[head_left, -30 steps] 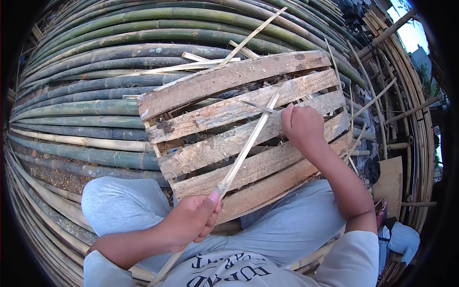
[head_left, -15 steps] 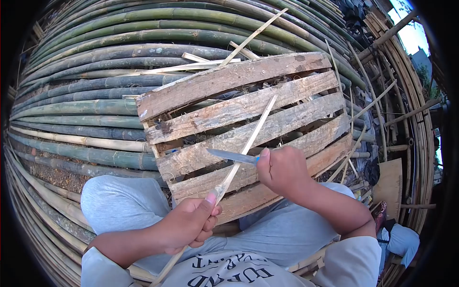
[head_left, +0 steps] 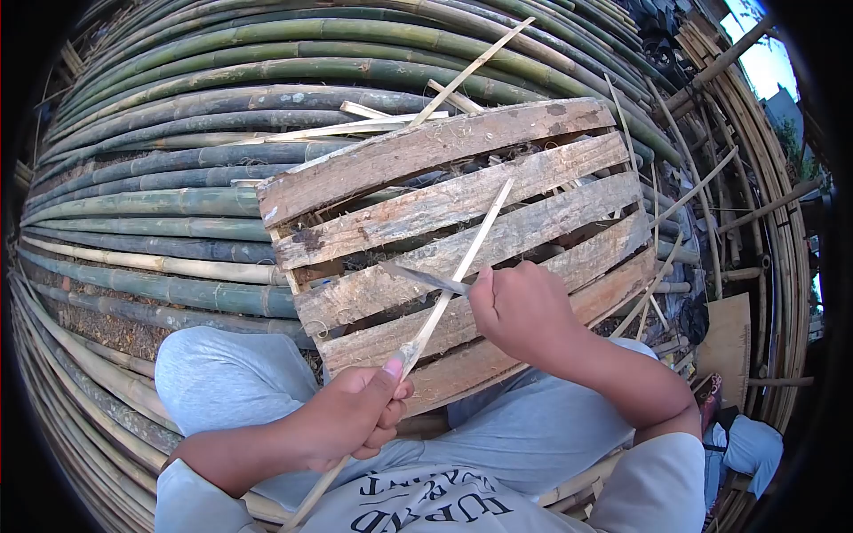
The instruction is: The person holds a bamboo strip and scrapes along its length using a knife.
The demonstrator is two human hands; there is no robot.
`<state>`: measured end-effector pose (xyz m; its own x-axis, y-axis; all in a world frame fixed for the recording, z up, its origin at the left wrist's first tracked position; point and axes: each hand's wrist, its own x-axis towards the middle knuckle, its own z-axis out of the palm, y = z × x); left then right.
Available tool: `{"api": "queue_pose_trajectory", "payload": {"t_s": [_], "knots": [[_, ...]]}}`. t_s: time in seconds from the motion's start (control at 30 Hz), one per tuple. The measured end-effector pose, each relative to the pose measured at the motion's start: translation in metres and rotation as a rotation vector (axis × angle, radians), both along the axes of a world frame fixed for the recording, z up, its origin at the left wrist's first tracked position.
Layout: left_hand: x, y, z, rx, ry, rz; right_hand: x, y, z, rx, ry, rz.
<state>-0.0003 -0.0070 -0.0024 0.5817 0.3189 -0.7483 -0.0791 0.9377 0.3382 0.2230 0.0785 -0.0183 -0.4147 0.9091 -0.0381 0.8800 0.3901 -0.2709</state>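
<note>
My left hand (head_left: 362,413) is wrapped round a thin split bamboo strip (head_left: 475,244), thumb pressed along its top. The strip runs from beside my lap up over the slatted wooden pallet (head_left: 462,218), its pale far end above the boards. In my right hand (head_left: 524,313) is a knife (head_left: 425,278), held in a closed fist. Its blade points left and lies across the strip; whether the edge touches it I cannot tell. The knife's handle is mostly hidden by my fingers.
Long green and grey bamboo poles (head_left: 178,202) lie side by side left of and beyond the pallet. Loose strips (head_left: 484,62) rest on them. A flat board (head_left: 724,338) is at the right, near another person's clothed leg (head_left: 753,449).
My right hand has shifted slightly left and down with the knife, and the blade has turned. My left hand keeps its hold on the strip.
</note>
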Motion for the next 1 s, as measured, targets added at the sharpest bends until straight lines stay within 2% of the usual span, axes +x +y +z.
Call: {"api": "queue_pose_trajectory", "payload": {"t_s": [0.1, 0.17, 0.27, 0.33, 0.37, 0.43, 0.47, 0.5, 0.6, 0.63, 0.73, 0.77, 0.83, 0.87, 1.0], "knots": [[0.005, -0.006, -0.003, 0.004, 0.079, -0.015, 0.01, 0.008, -0.013, 0.107, -0.031, -0.059], [0.007, -0.006, -0.004, 0.021, 0.083, -0.01, 0.021, 0.045, -0.013, 0.314, -0.164, -0.241], [0.0, -0.003, -0.001, 0.029, 0.042, -0.01, 0.008, 0.027, -0.005, 0.29, -0.151, -0.193], [0.005, -0.007, -0.004, 0.074, 0.093, -0.007, -0.007, -0.013, 0.002, 0.093, -0.138, 0.106], [0.006, -0.008, -0.006, 0.109, 0.15, -0.024, -0.003, -0.003, -0.001, 0.088, -0.135, 0.104], [0.007, -0.012, -0.01, 0.108, 0.146, -0.026, 0.014, 0.031, -0.015, 0.268, -0.106, -0.129], [0.008, -0.011, -0.01, 0.132, 0.14, -0.017, 0.014, 0.04, -0.014, 0.323, -0.126, -0.154], [0.007, -0.012, -0.009, 0.133, 0.139, -0.019, 0.012, 0.032, -0.012, 0.324, -0.126, -0.156], [0.004, -0.009, -0.007, 0.11, 0.134, -0.013, -0.004, -0.01, -0.002, 0.156, -0.128, 0.078], [0.005, -0.01, -0.007, 0.139, 0.151, -0.015, -0.001, -0.001, -0.004, 0.156, -0.126, 0.08], [0.003, -0.013, -0.011, 0.143, 0.143, -0.029, 0.021, 0.039, -0.021, 0.369, -0.149, -0.141], [0.003, -0.012, -0.012, 0.147, 0.12, -0.024, 0.017, 0.029, -0.015, 0.372, -0.152, -0.143], [0.004, -0.01, -0.01, 0.165, 0.147, -0.024, -0.002, -0.002, 0.001, 0.188, -0.104, 0.014], [0.005, -0.012, -0.01, 0.168, 0.179, -0.026, -0.005, -0.013, -0.002, 0.176, -0.096, 0.073], [0.009, -0.013, -0.023, 0.263, 0.211, 0.005, -0.002, 0.005, -0.008, 0.207, -0.037, -0.022]]}}
